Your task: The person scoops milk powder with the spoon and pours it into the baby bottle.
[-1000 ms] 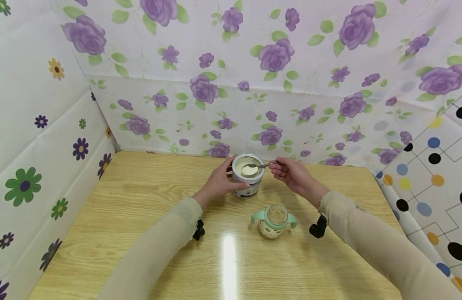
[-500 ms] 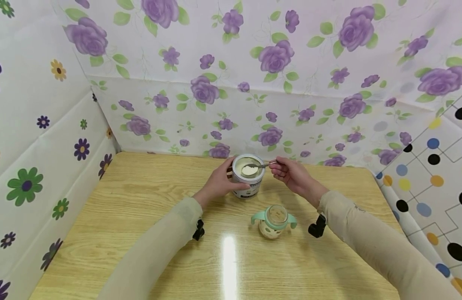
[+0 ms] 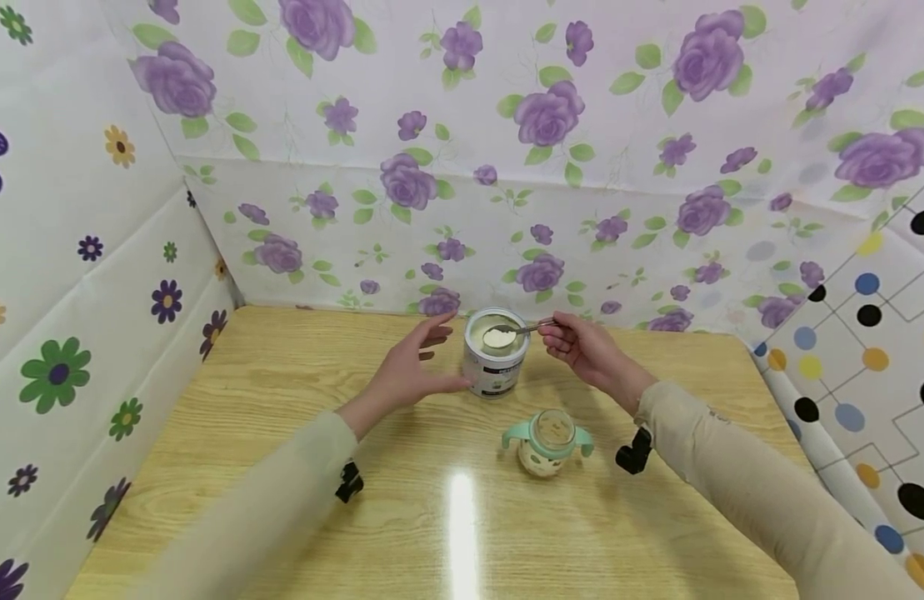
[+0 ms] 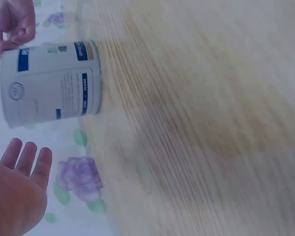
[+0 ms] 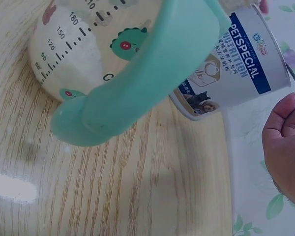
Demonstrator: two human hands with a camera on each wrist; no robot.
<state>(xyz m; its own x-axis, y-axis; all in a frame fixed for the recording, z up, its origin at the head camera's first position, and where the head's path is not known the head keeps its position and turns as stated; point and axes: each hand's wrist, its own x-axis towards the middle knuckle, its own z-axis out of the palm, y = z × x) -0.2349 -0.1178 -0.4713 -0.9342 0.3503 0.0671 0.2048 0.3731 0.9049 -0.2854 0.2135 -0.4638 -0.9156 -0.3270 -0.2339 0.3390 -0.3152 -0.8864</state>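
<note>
A white milk powder can (image 3: 496,373) stands open-topped at the table's back, with pale powder inside. My right hand (image 3: 587,354) pinches the handle of a metal spoon (image 3: 535,327), whose bowl is heaped with powder over the can's mouth. My left hand (image 3: 402,372) is spread to the left of the can; in the left wrist view its fingers (image 4: 27,160) are straight and apart from the can (image 4: 51,86). In front of the can stands an uncapped baby bottle (image 3: 542,463) with two mint-green handles, close up in the right wrist view with its handle (image 5: 132,93).
The wooden table (image 3: 267,392) backs onto a floral cloth (image 3: 402,233). Patterned cloths also hang at the left and right sides. Black wrist cameras sit on both sleeves, the right one (image 3: 634,452) near the bottle. A bright reflection lies on the table's front.
My left hand has let go of the can and moved left, its fingers straightening. The right hand, the spoon and the bottle have stayed in place.
</note>
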